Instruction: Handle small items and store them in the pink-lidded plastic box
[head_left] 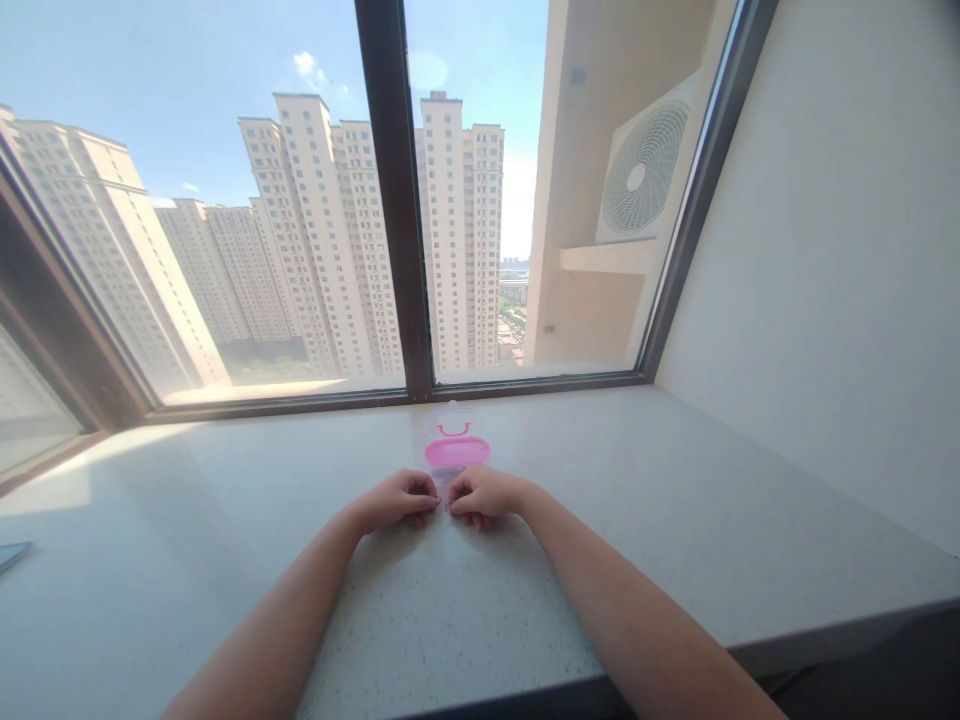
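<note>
Thumb and fingers of my left hand [405, 498] are pinched on a small, thin, curved piece [439, 501]. A similar tiny curved piece [448, 509] shows at the pinched fingertips of my right hand [480, 495]. The two hands face each other with a narrow gap between them, low over the white sill. Both pieces are too small to name. Just beyond the hands stands a small clear box with a pink rim [457, 453]; its front is partly hidden by my hands. Its clear lid, with a pink handle [454, 430], is open at the back.
The white speckled sill [225, 540] runs up to a brown-framed window [409, 250]. A white wall [825, 250] bounds the right side. At the far left edge lies a flat, bluish object [13, 555], cut off by the frame. The sill's front edge [840, 635] is at the lower right.
</note>
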